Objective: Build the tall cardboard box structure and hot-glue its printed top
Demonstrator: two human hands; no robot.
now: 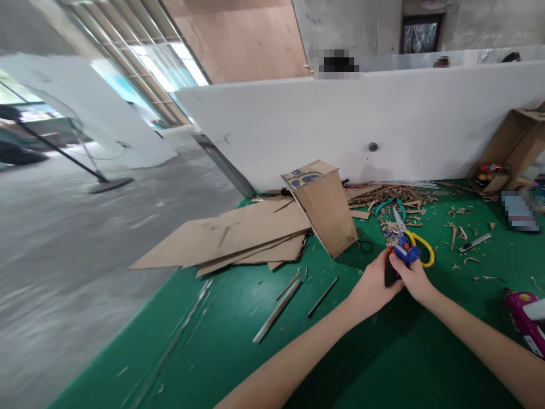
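Both hands meet over the right part of the green table (221,318). My left hand (373,285) is closed around the dark lower part of a small blue, red and black object (405,251), whose kind I cannot make out. From the other side, my right hand (415,278) pinches the same object with the thumb on top. Just beyond it lie yellow-handled scissors (426,247), blades pointing away and partly hidden. Teal-handled scissors or pliers (392,205) rest farther back by a heap of cardboard scraps (383,196).
A tapered cardboard box (326,210) stands beside flat cardboard sheets (238,233) on the left. A silvery rod (277,312) and a thin dark stick (322,297) lie nearer. To the right are a utility knife (474,243) and a magenta tool (523,315). A white partition (272,125) borders the back.
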